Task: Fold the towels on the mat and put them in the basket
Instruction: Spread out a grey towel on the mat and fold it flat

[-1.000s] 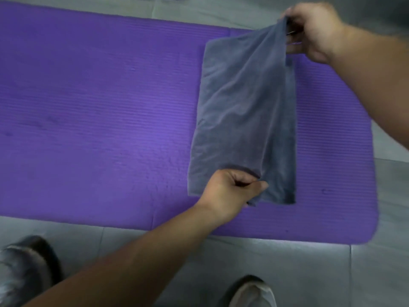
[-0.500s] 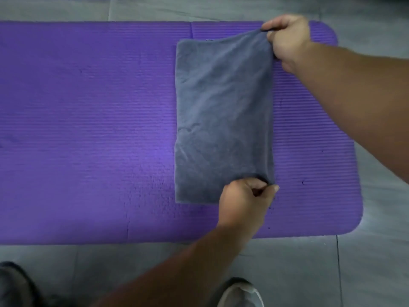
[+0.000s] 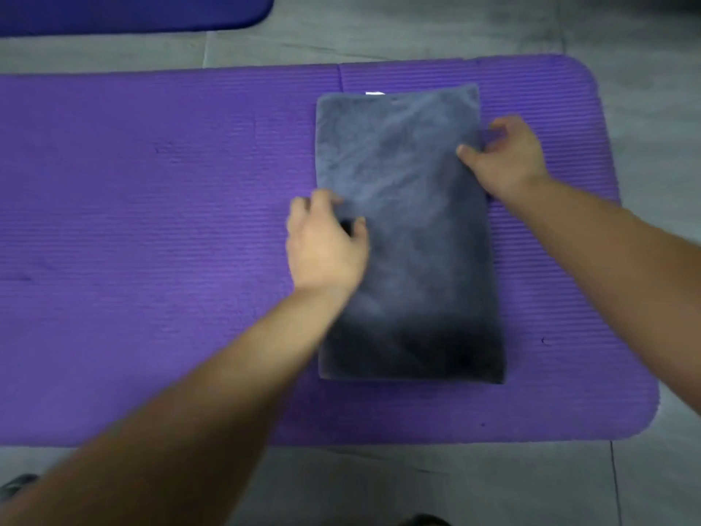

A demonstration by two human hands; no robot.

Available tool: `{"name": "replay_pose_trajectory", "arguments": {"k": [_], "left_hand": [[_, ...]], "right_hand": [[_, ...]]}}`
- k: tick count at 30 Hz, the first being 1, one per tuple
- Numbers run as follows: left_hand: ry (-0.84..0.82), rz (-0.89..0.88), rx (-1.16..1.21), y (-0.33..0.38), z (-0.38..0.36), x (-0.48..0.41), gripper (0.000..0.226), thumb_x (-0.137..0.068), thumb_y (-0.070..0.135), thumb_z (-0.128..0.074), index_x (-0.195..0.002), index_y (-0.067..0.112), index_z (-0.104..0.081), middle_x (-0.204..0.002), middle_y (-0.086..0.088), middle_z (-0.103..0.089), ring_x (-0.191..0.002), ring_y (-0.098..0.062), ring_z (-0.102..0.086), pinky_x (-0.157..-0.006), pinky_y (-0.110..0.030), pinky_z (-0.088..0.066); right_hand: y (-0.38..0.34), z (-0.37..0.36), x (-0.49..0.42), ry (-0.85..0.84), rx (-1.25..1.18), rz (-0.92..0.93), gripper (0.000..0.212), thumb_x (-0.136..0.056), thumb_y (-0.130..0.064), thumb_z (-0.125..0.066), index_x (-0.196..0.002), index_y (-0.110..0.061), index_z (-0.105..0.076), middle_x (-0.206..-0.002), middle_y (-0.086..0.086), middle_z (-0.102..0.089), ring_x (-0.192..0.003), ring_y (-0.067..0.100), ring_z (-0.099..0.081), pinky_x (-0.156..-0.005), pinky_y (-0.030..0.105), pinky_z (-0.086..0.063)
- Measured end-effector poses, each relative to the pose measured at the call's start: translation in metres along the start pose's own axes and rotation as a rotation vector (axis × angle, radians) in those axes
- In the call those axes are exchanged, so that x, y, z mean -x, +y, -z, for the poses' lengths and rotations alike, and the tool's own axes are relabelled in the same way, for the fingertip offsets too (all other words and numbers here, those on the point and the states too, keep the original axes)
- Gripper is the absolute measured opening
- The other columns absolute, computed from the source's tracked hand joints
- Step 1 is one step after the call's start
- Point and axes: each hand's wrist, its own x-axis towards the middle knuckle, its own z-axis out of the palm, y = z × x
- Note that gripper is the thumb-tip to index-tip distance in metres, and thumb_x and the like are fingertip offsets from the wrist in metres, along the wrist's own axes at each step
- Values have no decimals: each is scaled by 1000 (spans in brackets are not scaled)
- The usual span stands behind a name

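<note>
A grey towel (image 3: 413, 237) lies folded into a long flat rectangle on the right part of the purple mat (image 3: 151, 241). My left hand (image 3: 326, 244) is over the towel's left edge about halfway along, fingers loosely curled and thumb on the cloth, and it is blurred. My right hand (image 3: 508, 157) is at the right edge near the far end. Its thumb rests on the cloth and its curled fingers sit just off the edge above the mat. Neither hand lifts any cloth. No basket is in view.
Grey floor tiles (image 3: 417, 484) surround the mat. A second, darker blue mat (image 3: 132, 11) lies at the top left. A shoe tip (image 3: 19, 484) shows at the bottom left edge, another dark shoe tip (image 3: 425, 520) at the bottom.
Both hands laid the lifted layer down and let go of the right-hand corners. The left hand crossed to the left edge; the right hand slid nearer along the right edge.
</note>
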Motion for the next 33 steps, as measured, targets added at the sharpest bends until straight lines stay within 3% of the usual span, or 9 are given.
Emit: {"name": "replay_pose_trajectory", "arguments": {"k": [5,9,13,17,20,24,27,29,33], "left_hand": [[-77,270,74,-13,12,-85,62,-82,48,-79,-129,14,-56,-127,-8,-65,-118,-27,-62,-100,-34,-48],[-66,246,270,-4,3,-109,59,-71,45,-88,-116,16,-63,-108,-2,-72,-100,-21,-70,-93,-37,-55],[-112,312,381,-10,1,-125,36,-72,37,-90,-91,15,-70,-89,0,-75,-83,-19,-73,-79,-37,-62],[-69,312,481,-26,16,-124,31,-76,32,-87,-75,20,-59,-74,-1,-67,-65,-17,-59,-74,-43,-60],[-9,406,639,-55,42,-106,39,-82,25,-82,-69,23,-46,-69,-2,-57,-69,-21,-56,-70,-53,-60],[87,578,772,-101,79,-54,32,-94,19,-73,-79,20,-45,-78,-12,-59,-72,-27,-66,-55,-34,-60],[81,685,730,-129,97,-12,22,-94,20,-74,-86,10,-55,-75,-18,-65,-53,-21,-67,-46,-29,-55],[149,650,508,-144,108,8,34,-86,31,-81,-82,13,-53,-80,-15,-66,-61,-21,-67,-56,-34,-55],[357,293,85,-158,139,-6,51,-76,39,-84,-104,16,-48,-111,-6,-51,-110,-29,-49,-96,-43,-43]], "right_hand": [[20,2,32,-79,-58,-161,48,-71,-49,-83,-103,-20,-65,-97,6,-72,-91,26,-71,-85,47,-60],[18,4,54,-153,-26,-192,27,-81,-36,-82,-77,-16,-66,-85,5,-73,-75,19,-69,-66,31,-53],[17,1,74,-187,62,-150,23,-82,-33,-82,-87,-14,-70,-81,-3,-70,-80,18,-68,-72,30,-51],[3,-3,76,-114,168,-7,25,-84,-31,-79,-79,-14,-62,-68,-4,-60,-64,18,-59,-56,29,-38],[-25,-24,59,-111,183,112,26,-85,-29,-79,-92,-9,-65,-81,4,-64,-78,28,-61,-66,31,-40],[-82,-74,35,-234,217,309,29,-85,-26,-78,-106,-11,-67,-100,8,-68,-97,29,-64,-80,31,-44],[-131,-113,36,-373,283,493,31,-86,-26,-77,-113,-16,-67,-114,7,-70,-107,28,-63,-93,35,-47],[-151,-132,40,-435,344,590,35,-86,-29,-77,-117,-18,-67,-119,5,-70,-112,29,-62,-96,37,-48],[-150,-136,51,-344,438,622,50,-84,-54,-71,-124,-26,-61,-121,3,-67,-118,32,-57,-103,46,-40]]}}
